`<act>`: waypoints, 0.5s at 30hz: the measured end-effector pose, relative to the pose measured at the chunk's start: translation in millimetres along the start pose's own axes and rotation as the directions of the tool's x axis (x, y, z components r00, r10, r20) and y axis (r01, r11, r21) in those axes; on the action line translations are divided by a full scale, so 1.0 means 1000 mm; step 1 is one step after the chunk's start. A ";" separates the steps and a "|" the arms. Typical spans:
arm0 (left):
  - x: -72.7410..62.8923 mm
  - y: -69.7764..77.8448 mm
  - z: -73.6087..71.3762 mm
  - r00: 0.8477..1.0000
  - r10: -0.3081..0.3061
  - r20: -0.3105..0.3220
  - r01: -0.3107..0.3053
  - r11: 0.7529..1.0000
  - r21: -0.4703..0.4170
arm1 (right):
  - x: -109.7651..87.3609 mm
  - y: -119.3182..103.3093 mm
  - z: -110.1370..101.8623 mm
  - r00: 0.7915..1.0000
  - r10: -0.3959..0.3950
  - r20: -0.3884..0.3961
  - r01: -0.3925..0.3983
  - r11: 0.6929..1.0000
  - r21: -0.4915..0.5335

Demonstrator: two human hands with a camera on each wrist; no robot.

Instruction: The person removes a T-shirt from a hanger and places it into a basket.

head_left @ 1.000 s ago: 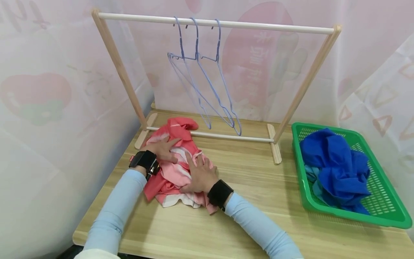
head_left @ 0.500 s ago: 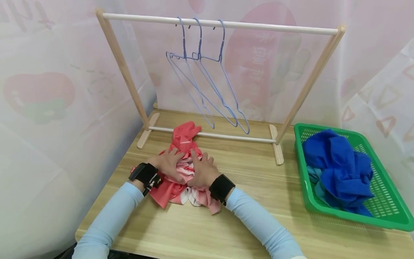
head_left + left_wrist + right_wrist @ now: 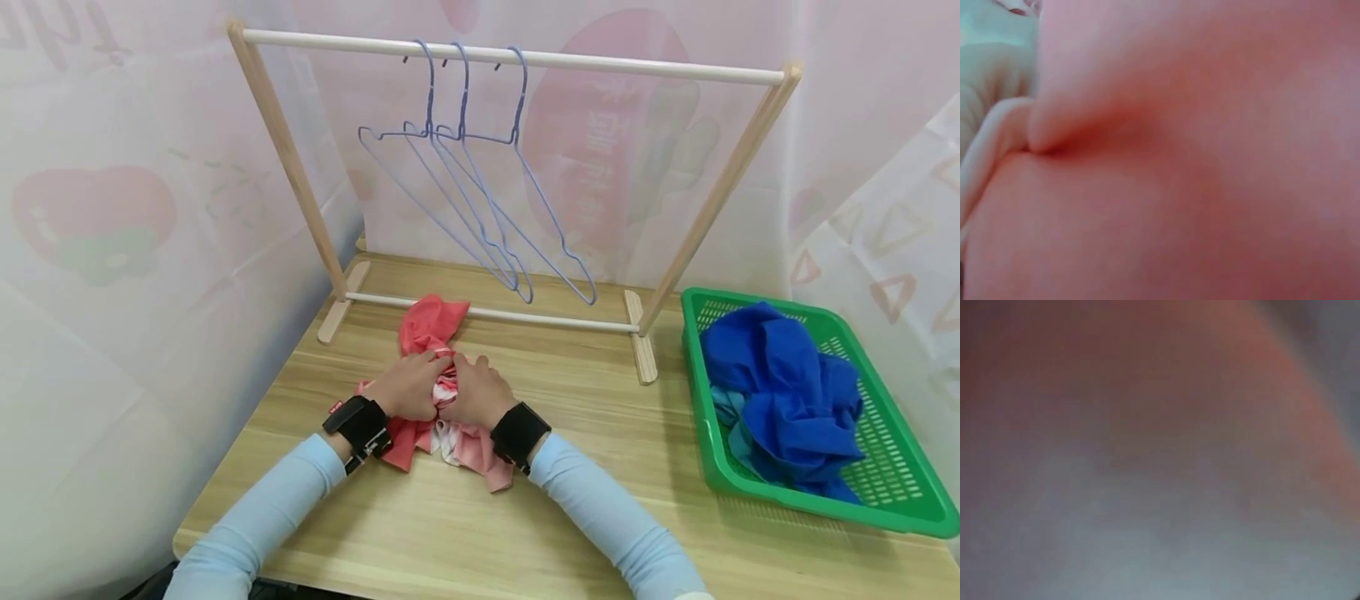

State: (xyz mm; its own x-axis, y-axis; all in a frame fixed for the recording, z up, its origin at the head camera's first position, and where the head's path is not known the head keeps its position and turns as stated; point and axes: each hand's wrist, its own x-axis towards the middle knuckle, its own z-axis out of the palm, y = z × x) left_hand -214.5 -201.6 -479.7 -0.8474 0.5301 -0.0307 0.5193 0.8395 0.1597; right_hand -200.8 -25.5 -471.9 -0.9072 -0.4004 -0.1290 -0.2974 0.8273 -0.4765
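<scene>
A crumpled garment point(image 3: 431, 323) in red, pink and white lies bunched on the wooden table in the head view. My left hand point(image 3: 407, 388) grips its left side, fingers curled over the gathered middle. From the right, my right hand point(image 3: 480, 393) squeezes the same bundle, its thumb side close to the left hand. Red cloth sticks out beyond the hands, and red, white and pink ends spread out below them. Pink cloth point(image 3: 1147, 219) fills most of the left wrist view, very close and blurred. The right wrist view is a reddish-grey blur.
Behind the hands stands a wooden rack point(image 3: 300, 179) with a white top rail and a low crossbar. Several blue wire hangers point(image 3: 517, 112) hang from the rail. On the right, a green basket point(image 3: 697, 400) holds blue cloth point(image 3: 780, 392) and some teal cloth.
Both hands have drawn together from lying spread on the garment, bunching it into a narrower bundle. Its far end has pulled back from the crossbar. The hangers have swung.
</scene>
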 end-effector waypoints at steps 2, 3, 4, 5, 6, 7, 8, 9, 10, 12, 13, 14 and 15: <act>0.003 0.001 0.001 0.999 0.005 -0.031 -0.006 1.000 -0.011 | -0.001 0.003 -0.002 1.000 -0.017 -0.024 0.017 1.000 0.008; 0.005 0.002 0.000 0.999 0.011 -0.043 -0.012 1.000 -0.014 | -0.001 0.005 -0.003 0.999 -0.021 -0.036 0.021 1.000 0.006; 0.007 0.004 -0.001 0.999 0.014 -0.051 -0.015 1.000 -0.024 | -0.001 0.006 -0.004 0.998 -0.025 -0.051 0.025 1.000 0.008; 0.009 0.005 -0.003 0.998 0.018 -0.062 -0.020 0.999 -0.032 | -0.002 0.008 -0.006 0.997 -0.030 -0.068 0.031 1.000 0.007; 0.011 0.008 -0.006 0.997 0.019 -0.069 -0.022 0.999 -0.039 | -0.003 0.010 -0.009 0.996 -0.035 -0.086 0.036 0.999 0.004; 0.012 0.010 -0.008 0.997 0.021 -0.075 -0.024 0.999 -0.041 | -0.004 0.012 -0.011 0.994 -0.040 -0.102 0.040 0.999 0.004; 0.014 0.014 -0.012 0.996 0.026 -0.080 -0.029 0.999 -0.043 | -0.006 0.014 -0.015 0.992 -0.043 -0.114 0.044 0.999 0.008; 0.016 0.017 -0.015 0.996 0.028 -0.084 -0.032 0.998 -0.047 | -0.008 0.016 -0.018 0.990 -0.052 -0.128 0.054 0.999 0.011; 0.018 0.021 -0.018 0.996 0.033 -0.088 -0.038 0.998 -0.046 | -0.011 0.018 -0.022 0.989 -0.059 -0.138 0.062 0.998 0.015; 0.022 0.030 -0.023 0.994 0.051 -0.095 -0.055 0.997 -0.046 | -0.017 0.023 -0.030 0.985 -0.070 -0.159 0.074 0.997 0.015; 0.024 0.035 -0.026 0.993 0.063 -0.098 -0.067 0.997 -0.045 | -0.021 0.026 -0.035 0.982 -0.081 -0.168 0.084 0.996 0.015; 0.027 0.041 -0.028 0.992 0.073 -0.100 -0.078 0.996 -0.048 | -0.025 0.029 -0.039 0.981 -0.084 -0.173 0.089 0.996 0.019; 0.029 0.046 -0.030 0.991 0.083 -0.105 -0.089 0.995 -0.051 | -0.030 0.031 -0.044 0.981 -0.085 -0.177 0.090 0.996 0.020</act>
State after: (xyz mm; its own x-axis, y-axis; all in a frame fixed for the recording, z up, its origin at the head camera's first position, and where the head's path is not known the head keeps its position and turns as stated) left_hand -218.9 -151.0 -443.4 -0.8081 0.5827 0.0865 0.5864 0.7817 0.2122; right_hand -196.3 29.8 -444.5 -0.9168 -0.3937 0.0677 -0.3721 0.7800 -0.5032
